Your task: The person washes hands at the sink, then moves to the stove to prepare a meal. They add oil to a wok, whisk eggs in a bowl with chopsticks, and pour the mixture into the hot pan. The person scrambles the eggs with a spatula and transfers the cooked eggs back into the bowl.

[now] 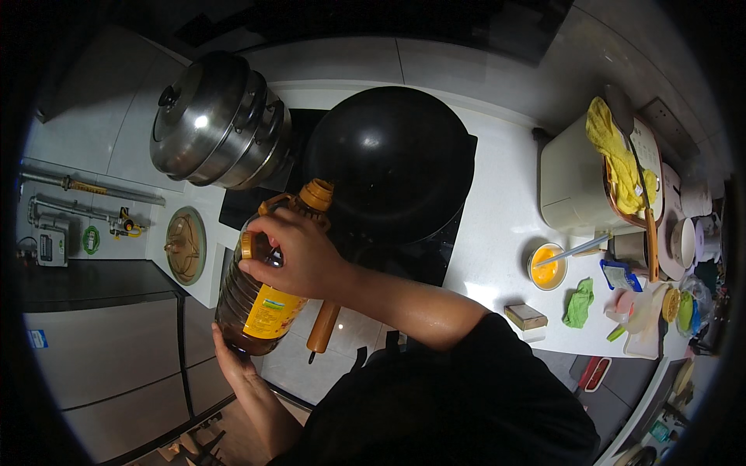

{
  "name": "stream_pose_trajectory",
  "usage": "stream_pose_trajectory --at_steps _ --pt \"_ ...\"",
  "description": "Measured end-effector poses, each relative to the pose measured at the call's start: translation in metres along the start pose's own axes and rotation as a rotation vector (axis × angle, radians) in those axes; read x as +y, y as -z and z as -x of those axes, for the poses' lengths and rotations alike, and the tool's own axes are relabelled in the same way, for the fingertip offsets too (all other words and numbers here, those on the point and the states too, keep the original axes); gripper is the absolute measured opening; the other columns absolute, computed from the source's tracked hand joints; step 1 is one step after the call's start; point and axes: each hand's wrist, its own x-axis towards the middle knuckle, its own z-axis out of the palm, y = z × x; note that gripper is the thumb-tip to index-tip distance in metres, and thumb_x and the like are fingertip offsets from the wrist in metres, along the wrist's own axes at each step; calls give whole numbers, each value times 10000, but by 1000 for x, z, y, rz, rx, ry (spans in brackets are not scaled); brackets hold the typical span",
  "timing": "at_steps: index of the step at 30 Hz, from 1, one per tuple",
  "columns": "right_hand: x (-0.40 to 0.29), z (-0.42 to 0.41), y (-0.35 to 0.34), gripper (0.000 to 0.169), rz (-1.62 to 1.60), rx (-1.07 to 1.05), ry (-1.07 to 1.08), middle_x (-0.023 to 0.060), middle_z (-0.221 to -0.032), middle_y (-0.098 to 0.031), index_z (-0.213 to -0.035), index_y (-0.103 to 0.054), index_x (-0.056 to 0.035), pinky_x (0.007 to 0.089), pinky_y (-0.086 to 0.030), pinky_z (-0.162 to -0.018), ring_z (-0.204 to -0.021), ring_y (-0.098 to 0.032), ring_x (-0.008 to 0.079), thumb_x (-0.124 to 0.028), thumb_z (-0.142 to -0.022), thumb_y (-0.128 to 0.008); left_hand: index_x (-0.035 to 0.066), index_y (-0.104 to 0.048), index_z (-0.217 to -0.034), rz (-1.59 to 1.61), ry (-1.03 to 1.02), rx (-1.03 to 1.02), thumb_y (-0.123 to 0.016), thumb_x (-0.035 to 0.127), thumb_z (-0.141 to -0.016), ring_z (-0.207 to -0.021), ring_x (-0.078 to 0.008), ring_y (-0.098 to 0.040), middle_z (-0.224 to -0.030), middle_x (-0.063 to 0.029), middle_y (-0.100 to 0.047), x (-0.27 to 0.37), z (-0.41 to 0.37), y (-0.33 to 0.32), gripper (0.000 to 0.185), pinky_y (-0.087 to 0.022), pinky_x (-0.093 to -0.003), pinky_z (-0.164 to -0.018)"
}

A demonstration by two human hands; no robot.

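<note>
A large plastic bottle of dark cooking oil, with a yellow label, is tilted so its orange spout points at a black wok on the stove. My right hand grips the bottle's handle near the neck and holds an orange cap between thumb and fingers. Under the bottle's base, my left hand supports it, its fingers partly hidden. The wok's wooden handle points towards me. Whether oil is flowing cannot be made out.
A steel steamer pot stands left of the wok. On the right counter are a bowl of beaten egg with chopsticks, a green cloth, a small box and a cream-coloured bin with a yellow cloth and a long-handled spatula on top.
</note>
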Motion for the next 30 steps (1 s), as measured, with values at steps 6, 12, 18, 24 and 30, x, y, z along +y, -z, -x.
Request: stream_pose_trajectory --at_steps 6,12,18,24,30 --pt "-1 0 -1 411 -14 11 3 76 -883 -579 -1055 -606 -11 276 -501 -623 -751 -591 168 -254 -767 -770 29 -543 -1241 -1 -6 -6 -658 489 -859 -1159 -219 -511 -1267 -105 -548 0 -3 2 609 -386 -369 -995" --pt "-6 0 1 416 -17 -12 -29 81 -893 -574 -1054 -607 -17 285 -505 -649 -763 -596 176 -259 -760 -775 29 -531 -1261 15 -22 -8 -651 481 -865 -1189 -231 -498 -1292 -107 -537 -1 -1 -3 613 -380 -381 -1013" --pt "-24 0 -1 409 105 -31 70 87 -905 -557 -1037 -604 -27 313 -510 -693 -791 -611 208 -268 -751 -771 44 -464 -1340 79 70 -55 -608 488 -887 -1273 -253 -445 -1387 -103 -473 -14 -4 -8 650 -339 -420 -1069" --pt "-46 -5 1 394 161 -88 138 96 -899 -539 -1009 -609 -34 335 -518 -650 -754 -614 234 -262 -733 -772 74 -428 -1375 196 102 -165 -517 528 -923 -1301 -262 -429 -1396 -98 -468 -32 -3 -23 646 -340 -448 -1080" --pt "-65 -12 -1 411 173 -155 219 93 -886 -531 -1026 -614 -41 341 -517 -590 -687 -602 240 -270 -723 -772 88 -402 -1398 285 175 -373 -360 554 -968 -1247 -281 -498 -1385 -104 -483 -41 2 -46 635 -429 -443 -1028"
